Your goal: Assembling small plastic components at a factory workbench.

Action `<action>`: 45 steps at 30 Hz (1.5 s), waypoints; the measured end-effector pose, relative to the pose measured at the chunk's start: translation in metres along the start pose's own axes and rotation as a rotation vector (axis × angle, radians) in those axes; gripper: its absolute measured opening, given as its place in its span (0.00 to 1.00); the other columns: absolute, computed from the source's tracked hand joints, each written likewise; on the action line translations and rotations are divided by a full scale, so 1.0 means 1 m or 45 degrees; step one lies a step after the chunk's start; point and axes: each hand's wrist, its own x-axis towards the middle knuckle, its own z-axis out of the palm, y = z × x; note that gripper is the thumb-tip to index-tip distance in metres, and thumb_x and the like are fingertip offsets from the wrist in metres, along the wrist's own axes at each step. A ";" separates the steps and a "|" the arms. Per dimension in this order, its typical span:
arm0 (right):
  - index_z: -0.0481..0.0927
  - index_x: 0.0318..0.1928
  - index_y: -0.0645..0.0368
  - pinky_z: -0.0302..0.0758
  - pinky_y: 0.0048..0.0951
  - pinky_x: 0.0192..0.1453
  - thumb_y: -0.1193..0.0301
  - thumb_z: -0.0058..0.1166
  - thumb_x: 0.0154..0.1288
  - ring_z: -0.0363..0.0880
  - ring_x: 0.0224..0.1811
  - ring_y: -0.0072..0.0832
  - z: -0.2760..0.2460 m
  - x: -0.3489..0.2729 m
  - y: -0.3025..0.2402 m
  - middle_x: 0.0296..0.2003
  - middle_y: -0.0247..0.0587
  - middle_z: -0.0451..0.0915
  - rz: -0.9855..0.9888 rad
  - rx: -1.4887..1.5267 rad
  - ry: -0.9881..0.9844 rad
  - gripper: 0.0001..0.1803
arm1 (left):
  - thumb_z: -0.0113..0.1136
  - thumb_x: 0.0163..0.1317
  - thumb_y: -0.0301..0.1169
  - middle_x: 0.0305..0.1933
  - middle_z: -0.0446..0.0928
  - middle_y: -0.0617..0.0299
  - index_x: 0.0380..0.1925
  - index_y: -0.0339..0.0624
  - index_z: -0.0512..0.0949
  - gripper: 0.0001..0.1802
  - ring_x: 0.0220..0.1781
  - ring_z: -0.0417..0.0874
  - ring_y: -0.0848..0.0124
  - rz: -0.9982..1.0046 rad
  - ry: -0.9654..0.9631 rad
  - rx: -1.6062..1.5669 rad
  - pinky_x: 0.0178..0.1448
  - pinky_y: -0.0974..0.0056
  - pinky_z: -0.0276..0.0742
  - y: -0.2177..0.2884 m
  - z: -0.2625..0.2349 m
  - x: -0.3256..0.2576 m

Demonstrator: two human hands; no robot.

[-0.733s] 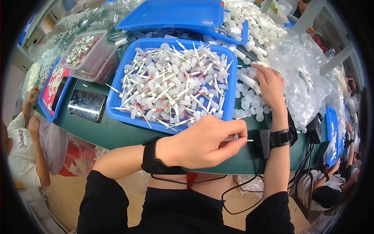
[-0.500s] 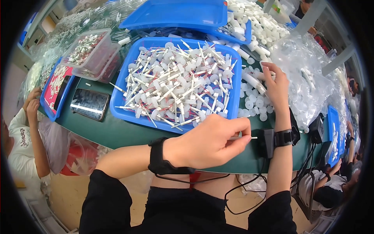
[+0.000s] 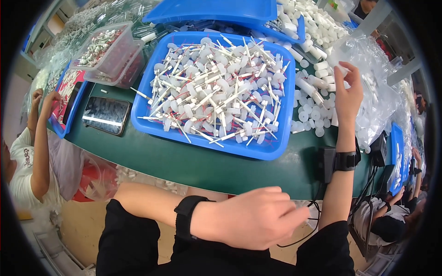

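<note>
My left hand (image 3: 253, 218) is closed, low in front of my body and short of the table's near edge. Its fingertips are smeared by motion, so whatever it pinches is hidden. To the right, my right hand (image 3: 348, 94) is raised over the white parts, thumb and forefinger drawn together; I cannot make out what small pale thing is between them. Beneath and beside it lie translucent discs (image 3: 315, 115) and white cylinders (image 3: 322, 73). A blue tray (image 3: 216, 150) in the middle holds a heap of thin white rods with discs and red threads (image 3: 216, 92).
A phone (image 3: 106, 115) lies left of the tray. Stacked clear plastic boxes (image 3: 113, 69) stand behind it. Another blue tray (image 3: 216, 11) rests at the back. Plastic bags (image 3: 368, 87) and black cables (image 3: 368, 177) are at the right. A co-worker's hands (image 3: 48, 102) are at the left.
My left hand has dropped from the tray's near edge toward my body; the thin white rod in its fingers no longer shows. My right hand has moved right and slightly away from me.
</note>
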 end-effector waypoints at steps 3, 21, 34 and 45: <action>0.78 0.44 0.60 0.70 0.22 0.42 0.66 0.55 0.63 0.76 0.35 0.21 -0.007 0.001 -0.026 0.31 0.36 0.79 0.006 0.301 -0.057 0.13 | 0.59 0.49 0.21 0.23 0.68 0.63 0.29 0.39 0.73 0.07 0.23 0.70 0.66 -0.094 0.122 0.021 0.29 0.65 0.66 -0.004 -0.012 0.001; 0.75 0.47 0.65 0.74 0.25 0.51 0.77 0.58 0.60 0.77 0.46 0.24 -0.016 -0.038 -0.094 0.44 0.41 0.79 0.183 1.453 -1.061 0.14 | 0.52 0.60 0.26 0.15 0.69 0.62 0.28 0.36 0.73 0.05 0.15 0.66 0.77 -0.451 0.388 0.213 0.21 0.69 0.60 -0.053 -0.091 0.032; 0.76 0.43 0.65 0.73 0.17 0.36 0.70 0.56 0.64 0.79 0.35 0.17 -0.015 -0.044 -0.097 0.33 0.36 0.82 0.259 1.260 -1.207 0.12 | 0.46 0.53 0.21 0.16 0.68 0.57 0.38 0.35 0.66 0.11 0.16 0.68 0.67 -0.533 0.306 0.195 0.24 0.64 0.63 -0.049 -0.092 0.029; 0.77 0.42 0.63 0.72 0.18 0.35 0.68 0.55 0.64 0.78 0.33 0.17 -0.017 -0.037 -0.091 0.32 0.34 0.80 0.219 1.086 -1.167 0.11 | 0.52 0.58 0.21 0.25 0.77 0.59 0.38 0.35 0.69 0.07 0.32 0.79 0.72 -0.568 0.293 0.176 0.40 0.70 0.71 -0.054 -0.088 0.031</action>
